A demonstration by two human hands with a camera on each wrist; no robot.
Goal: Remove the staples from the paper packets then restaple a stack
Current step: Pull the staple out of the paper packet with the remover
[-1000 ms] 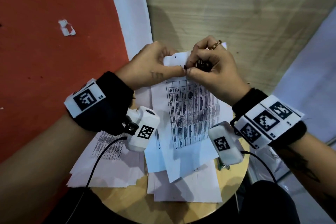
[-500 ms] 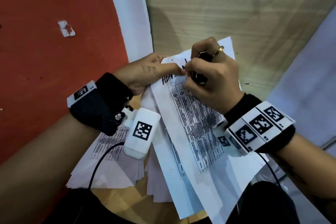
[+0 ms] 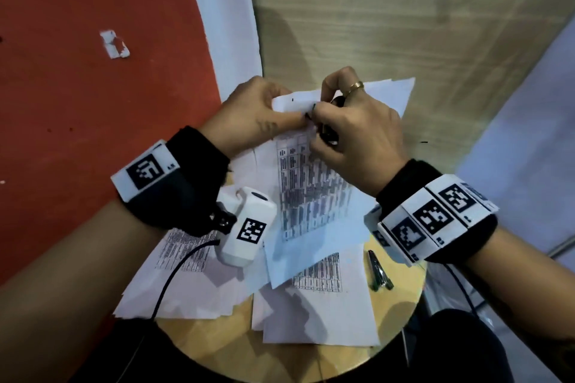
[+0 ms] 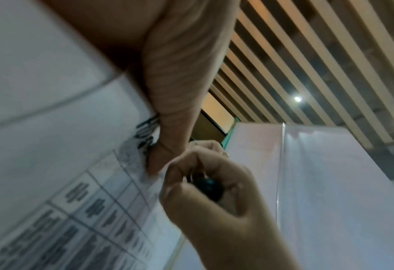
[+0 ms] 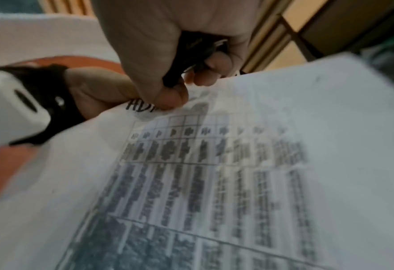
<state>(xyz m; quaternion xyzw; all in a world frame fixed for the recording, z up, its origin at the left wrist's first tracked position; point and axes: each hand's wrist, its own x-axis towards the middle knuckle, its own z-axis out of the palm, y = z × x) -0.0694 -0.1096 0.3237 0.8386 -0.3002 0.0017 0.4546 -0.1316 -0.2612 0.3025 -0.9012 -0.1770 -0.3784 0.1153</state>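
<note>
Nearest, below both wrists, loose printed sheets (image 3: 314, 311) lie fanned over the round wooden surface (image 3: 395, 314), with a small metal stapler (image 3: 378, 270) just beneath the right wrist. Above them, the left hand (image 3: 249, 115) pinches the top corner of a lifted paper packet (image 3: 311, 193), while the right hand (image 3: 354, 140) grips a dark staple remover (image 5: 191, 60) against that corner. The staple-pulling step seems underway; next calls for prying the staple free without tearing the corner.
</note>
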